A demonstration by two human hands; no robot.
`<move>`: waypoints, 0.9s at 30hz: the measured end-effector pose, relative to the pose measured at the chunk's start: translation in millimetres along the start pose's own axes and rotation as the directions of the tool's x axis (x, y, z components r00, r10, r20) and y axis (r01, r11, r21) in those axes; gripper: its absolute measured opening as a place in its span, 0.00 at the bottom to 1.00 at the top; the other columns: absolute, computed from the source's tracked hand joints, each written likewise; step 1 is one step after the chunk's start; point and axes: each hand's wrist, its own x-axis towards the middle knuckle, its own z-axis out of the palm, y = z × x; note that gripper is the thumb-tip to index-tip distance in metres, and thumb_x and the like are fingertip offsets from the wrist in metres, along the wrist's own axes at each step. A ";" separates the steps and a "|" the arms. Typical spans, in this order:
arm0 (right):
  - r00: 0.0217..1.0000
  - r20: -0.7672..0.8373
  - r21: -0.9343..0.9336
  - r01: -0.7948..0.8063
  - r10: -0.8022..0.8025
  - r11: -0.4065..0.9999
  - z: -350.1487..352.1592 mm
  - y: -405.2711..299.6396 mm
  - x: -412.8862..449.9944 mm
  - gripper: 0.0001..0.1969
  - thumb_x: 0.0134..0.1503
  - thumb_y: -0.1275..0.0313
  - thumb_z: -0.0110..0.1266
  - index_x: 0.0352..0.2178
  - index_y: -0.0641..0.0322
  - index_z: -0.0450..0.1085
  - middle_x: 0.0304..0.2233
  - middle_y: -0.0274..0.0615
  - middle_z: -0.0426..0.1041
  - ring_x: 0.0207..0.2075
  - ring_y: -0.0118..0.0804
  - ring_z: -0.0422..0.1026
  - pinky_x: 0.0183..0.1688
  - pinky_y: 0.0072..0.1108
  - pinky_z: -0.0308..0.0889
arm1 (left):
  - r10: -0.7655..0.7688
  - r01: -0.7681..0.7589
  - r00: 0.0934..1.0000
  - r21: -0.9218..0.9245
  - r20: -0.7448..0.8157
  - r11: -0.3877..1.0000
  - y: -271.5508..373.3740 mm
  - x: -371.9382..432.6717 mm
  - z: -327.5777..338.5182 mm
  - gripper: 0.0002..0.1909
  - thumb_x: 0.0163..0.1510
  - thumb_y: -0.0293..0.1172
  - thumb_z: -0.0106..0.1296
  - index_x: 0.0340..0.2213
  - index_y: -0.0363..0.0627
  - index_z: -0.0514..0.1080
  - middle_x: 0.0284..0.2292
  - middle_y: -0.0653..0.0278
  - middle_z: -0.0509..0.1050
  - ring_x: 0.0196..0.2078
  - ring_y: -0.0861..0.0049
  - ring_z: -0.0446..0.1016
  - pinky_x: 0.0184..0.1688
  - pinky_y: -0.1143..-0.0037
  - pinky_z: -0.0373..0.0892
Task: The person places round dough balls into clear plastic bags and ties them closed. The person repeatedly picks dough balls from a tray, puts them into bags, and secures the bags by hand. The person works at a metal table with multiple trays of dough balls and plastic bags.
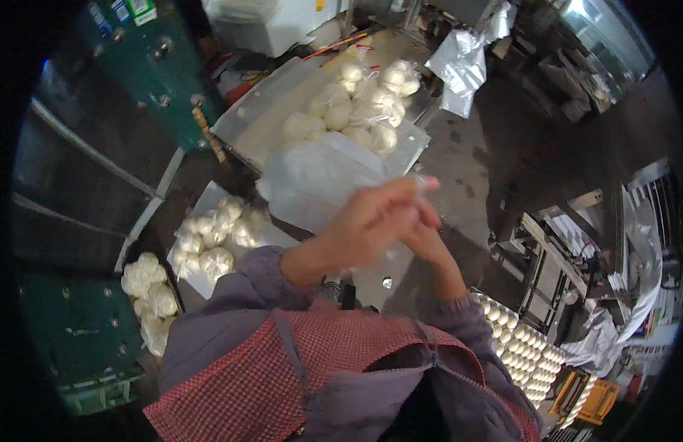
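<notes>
My left hand and my right hand meet in front of my chest, one over the other, blurred and with fingers overlapping. Whether anything small is between them cannot be told. Beyond them lies a pale translucent plastic sheet or bag at the near edge of a metal-topped table. Clear plastic bags of round whitish buns or dough balls stand on that table. More such bags rest on a lower pale surface at my left, and others stand farther left.
A dark green cabinet or panel rises at the upper left. Silvery sheeting hangs at the upper right. A metal-framed machine stands at the right. Below it are trays with rows of round white pieces and an orange crate.
</notes>
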 end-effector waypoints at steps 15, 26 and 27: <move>0.950 0.148 0.632 -0.304 0.273 0.713 33.4 18.3 160.1 0.13 0.58 0.66 0.44 0.34 0.66 0.70 0.32 0.37 0.72 0.33 0.25 0.67 0.37 0.17 0.63 | -0.281 0.405 0.873 0.271 -0.398 0.873 -125.2 32.2 -169.8 0.16 0.56 0.41 0.42 0.30 0.43 0.74 0.27 0.66 0.75 0.30 0.80 0.71 0.32 0.78 0.64; 0.827 0.458 0.723 -0.560 0.326 0.404 38.4 55.8 183.4 0.10 0.57 0.67 0.46 0.38 0.58 0.66 0.23 0.35 0.66 0.22 0.31 0.65 0.24 0.25 0.62 | -0.474 0.501 0.839 0.038 -0.265 0.865 -179.2 64.8 -135.8 0.08 0.52 0.32 0.44 0.28 0.40 0.69 0.23 0.63 0.74 0.25 0.78 0.74 0.26 0.75 0.67; 0.792 0.504 0.742 -0.601 0.345 0.296 37.5 67.3 186.8 0.08 0.57 0.65 0.46 0.36 0.56 0.66 0.22 0.35 0.65 0.24 0.33 0.66 0.26 0.28 0.63 | -0.447 0.459 0.868 0.005 -0.217 0.888 -196.1 62.0 -143.1 0.07 0.52 0.31 0.44 0.28 0.41 0.69 0.24 0.63 0.74 0.25 0.79 0.74 0.26 0.75 0.66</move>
